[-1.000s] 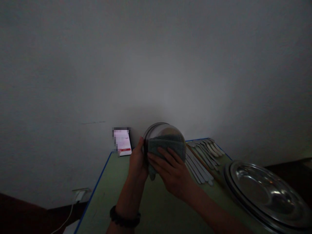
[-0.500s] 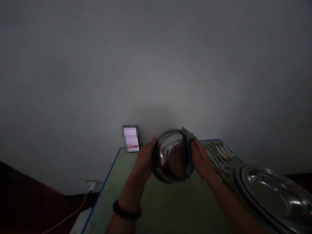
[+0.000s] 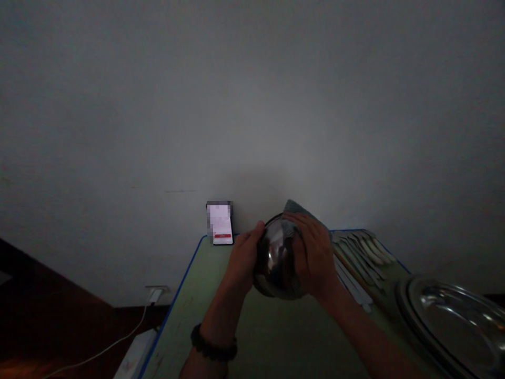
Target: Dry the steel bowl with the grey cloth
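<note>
A shiny metal bowl is held above the table, its rounded outside facing me. My left hand grips its left edge, thumb up near the rim, with a dark beaded bracelet on the wrist. On the bowl's right side, my right hand presses a grey-green cloth against the metal, fingers laid over the surface. Part of the cloth sticks out above the fingers; the rest is hidden beneath the hand.
Stacked oval metal trays stand at the right edge. Behind them lie several spoons and other utensils on the green table. A lit phone leans against the wall. A white plug and cable are at lower left.
My right hand has moved with the cloth from the bowl's right edge onto its outer face. The bowl has turned a little. The view has shifted slightly.
</note>
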Demonstrator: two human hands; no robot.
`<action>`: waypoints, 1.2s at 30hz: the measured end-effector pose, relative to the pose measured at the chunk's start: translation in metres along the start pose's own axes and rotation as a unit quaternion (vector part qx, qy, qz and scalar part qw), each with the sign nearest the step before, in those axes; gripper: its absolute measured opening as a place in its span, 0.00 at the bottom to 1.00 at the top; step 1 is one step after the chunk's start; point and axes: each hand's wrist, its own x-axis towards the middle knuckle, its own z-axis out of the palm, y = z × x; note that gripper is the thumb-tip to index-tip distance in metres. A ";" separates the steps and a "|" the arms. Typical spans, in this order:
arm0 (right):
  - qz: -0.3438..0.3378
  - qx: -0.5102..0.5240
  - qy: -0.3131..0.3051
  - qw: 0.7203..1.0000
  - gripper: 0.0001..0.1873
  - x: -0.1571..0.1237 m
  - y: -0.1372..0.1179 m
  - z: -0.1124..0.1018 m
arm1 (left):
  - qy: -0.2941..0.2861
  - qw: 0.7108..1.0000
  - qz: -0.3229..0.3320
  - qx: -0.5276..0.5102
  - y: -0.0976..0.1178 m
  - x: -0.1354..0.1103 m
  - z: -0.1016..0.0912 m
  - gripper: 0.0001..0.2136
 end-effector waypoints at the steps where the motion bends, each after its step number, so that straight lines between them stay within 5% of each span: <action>1: 0.039 0.020 0.021 0.999 0.18 0.000 0.008 0.000 | 0.018 1.000 -0.008 -0.008 0.002 0.002 -0.002 0.15; 6: 0.186 0.108 0.056 0.975 0.23 -0.023 0.019 0.009 | 0.094 0.984 -0.018 -0.149 0.012 0.009 -0.007 0.11; 11: 0.149 0.060 0.079 0.984 0.28 -0.058 -0.004 0.027 | 0.100 0.958 -0.031 -0.268 0.007 0.010 0.006 0.13; 17: 0.009 -0.032 -0.002 0.999 0.33 -0.051 -0.019 0.030 | 0.118 0.983 0.004 -0.140 0.004 -0.003 0.015 0.11; 21: -0.053 -0.049 -0.019 0.997 0.30 -0.018 -0.032 0.011 | 0.064 0.996 0.057 -0.018 0.010 -0.012 0.015 0.10; 28: 0.008 0.045 -0.014 0.999 0.19 0.029 -0.018 -0.009 | 0.023 0.991 0.088 0.095 0.015 -0.018 0.009 0.18; 32: 0.119 0.067 0.022 0.990 0.19 0.030 0.015 -0.014 | 0.080 0.996 0.044 -0.019 0.018 -0.013 0.005 0.20; 36: 0.146 0.048 0.033 0.987 0.23 0.001 0.017 -0.007 | 0.103 0.973 0.009 -0.205 0.014 -0.002 0.009 0.11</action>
